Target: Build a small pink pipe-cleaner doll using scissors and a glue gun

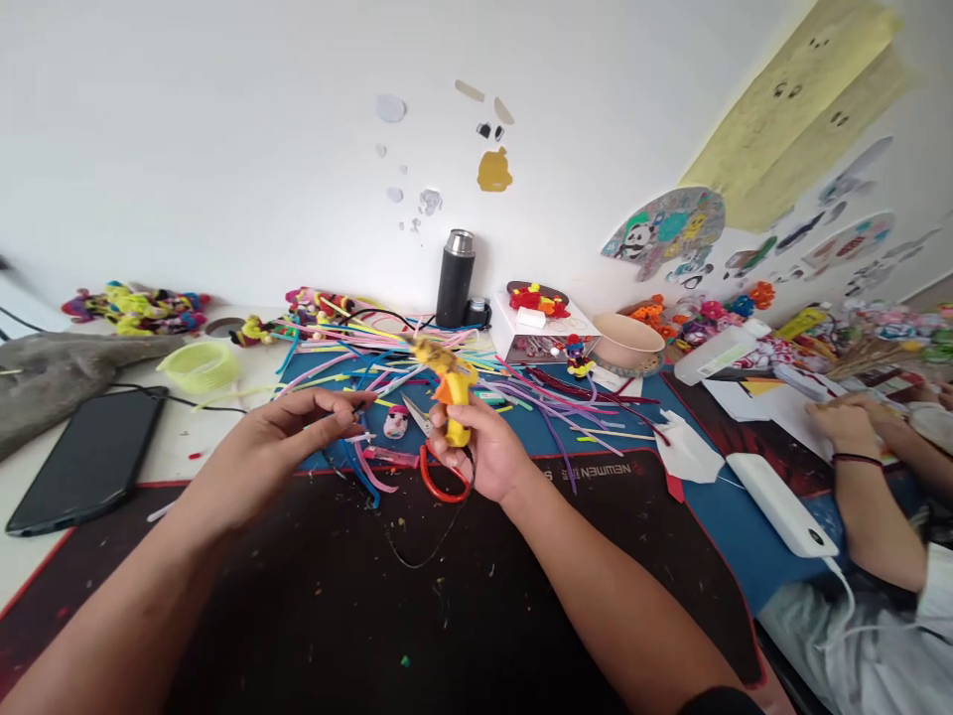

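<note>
My right hand [491, 447] is wrapped round the handle of a yellow hot glue gun [457, 392], its dirty nozzle pointing up and to the left. A dark cord [417, 564] hangs below it over the mat. To the left, my left hand [298, 432] pinches a small dark piece [362, 405] between thumb and fingertips; its kind is hard to make out. Between my hands lie a small pink and white figure [395, 423] and red-handled scissors [439, 492], partly hidden by my right hand. Behind them, many coloured pipe cleaners [349, 350] are heaped.
A black mat [320, 616] lies in front of me. A phone [89, 457] and a yellow-green bowl [201, 365] are at left. At the back stand a black thermos [456, 283] and a white box [513, 333]. A co-worker's arm [868, 506] and a white power bank [781, 504] are at right.
</note>
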Action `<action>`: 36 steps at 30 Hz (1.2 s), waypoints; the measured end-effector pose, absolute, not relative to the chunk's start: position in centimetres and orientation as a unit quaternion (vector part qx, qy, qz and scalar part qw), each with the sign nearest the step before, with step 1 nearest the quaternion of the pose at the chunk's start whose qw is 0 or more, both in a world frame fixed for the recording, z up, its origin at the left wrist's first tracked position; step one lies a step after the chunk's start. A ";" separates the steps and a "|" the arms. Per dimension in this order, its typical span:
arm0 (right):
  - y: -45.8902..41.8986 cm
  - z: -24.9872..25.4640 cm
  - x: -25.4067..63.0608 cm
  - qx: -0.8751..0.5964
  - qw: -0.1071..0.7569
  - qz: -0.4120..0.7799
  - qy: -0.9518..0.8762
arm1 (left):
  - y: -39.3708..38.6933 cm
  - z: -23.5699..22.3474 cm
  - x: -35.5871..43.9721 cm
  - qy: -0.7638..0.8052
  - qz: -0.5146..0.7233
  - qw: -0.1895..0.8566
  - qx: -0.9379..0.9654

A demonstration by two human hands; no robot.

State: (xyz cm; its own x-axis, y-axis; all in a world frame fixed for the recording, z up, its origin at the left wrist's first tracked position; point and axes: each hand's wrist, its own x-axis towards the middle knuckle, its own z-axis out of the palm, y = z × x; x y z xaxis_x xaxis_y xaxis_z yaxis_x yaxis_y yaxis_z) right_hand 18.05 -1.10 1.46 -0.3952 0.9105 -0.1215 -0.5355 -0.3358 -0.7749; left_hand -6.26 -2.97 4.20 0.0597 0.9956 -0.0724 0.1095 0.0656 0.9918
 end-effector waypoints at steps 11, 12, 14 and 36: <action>-1.2 -0.3 19.1 -0.283 0.462 0.756 -0.366 | -2.6 2.9 -4.9 0.547 0.470 0.482 0.498; -1.4 -0.5 19.0 -0.286 0.459 0.756 -0.369 | -2.5 2.8 -4.9 0.550 0.469 0.479 0.497; -1.8 -0.6 18.9 -0.285 0.459 0.758 -0.366 | -2.5 2.5 -4.9 0.552 0.471 0.479 0.494; -3.9 -1.3 17.5 -0.399 0.453 0.637 -0.479 | -2.4 1.2 -4.3 0.471 0.511 0.639 0.330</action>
State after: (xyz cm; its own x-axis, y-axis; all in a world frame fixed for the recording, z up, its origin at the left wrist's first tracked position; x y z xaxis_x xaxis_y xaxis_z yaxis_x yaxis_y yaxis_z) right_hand 17.48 -3.87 -1.31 -0.2707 0.9597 -0.0753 -0.1945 -0.1312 -0.9721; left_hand -4.35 -2.41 1.23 0.0340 0.9637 -0.2648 -0.3431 0.2601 0.9026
